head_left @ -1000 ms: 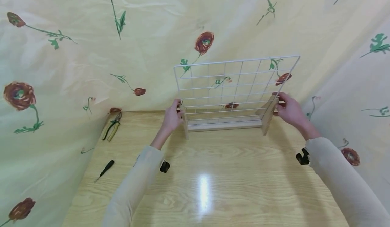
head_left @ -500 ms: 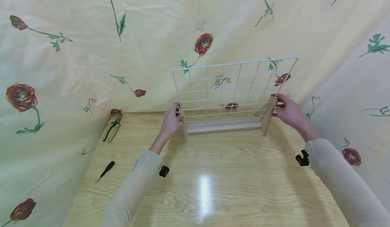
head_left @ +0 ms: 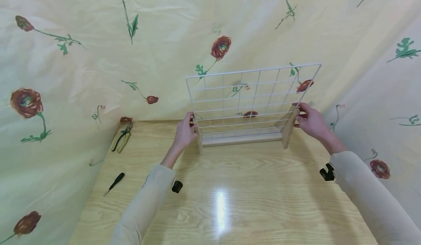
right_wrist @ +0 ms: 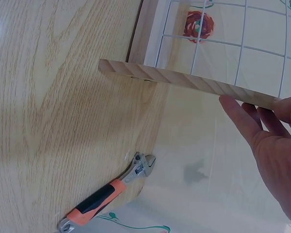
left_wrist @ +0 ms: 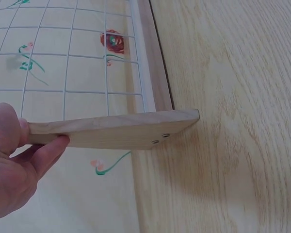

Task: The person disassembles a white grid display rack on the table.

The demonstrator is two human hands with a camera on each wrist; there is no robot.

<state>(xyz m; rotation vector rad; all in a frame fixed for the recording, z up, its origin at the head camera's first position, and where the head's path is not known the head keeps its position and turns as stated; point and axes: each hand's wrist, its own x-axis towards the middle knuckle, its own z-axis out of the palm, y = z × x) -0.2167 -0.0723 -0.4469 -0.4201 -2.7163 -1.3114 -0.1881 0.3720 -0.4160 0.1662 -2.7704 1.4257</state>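
A white wire grid point(head_left: 253, 91) stands in a wooden frame near the back of the table, leaning slightly. The frame has a left side board point(left_wrist: 111, 130), a right side board point(right_wrist: 184, 80) and a bottom rail point(head_left: 241, 139) between them. My left hand point(head_left: 185, 131) pinches the upper end of the left board between thumb and fingers. On the other side my right hand point(head_left: 312, 121) grips the top of the right board, thumb on one face and fingers on the other. Screw heads point(left_wrist: 161, 139) show low on the left board's outer face.
Pliers point(head_left: 123, 137) with yellow and black handles lie at the table's back left, and a black screwdriver point(head_left: 115, 183) lies nearer. An adjustable wrench point(right_wrist: 106, 194) lies outside the right board. Floral cloth point(head_left: 164, 55) hangs behind the wooden table point(head_left: 263, 186).
The wire grid's top edge sits slightly lower in the head view than a second ago. Both hands keep their hold on the side boards.
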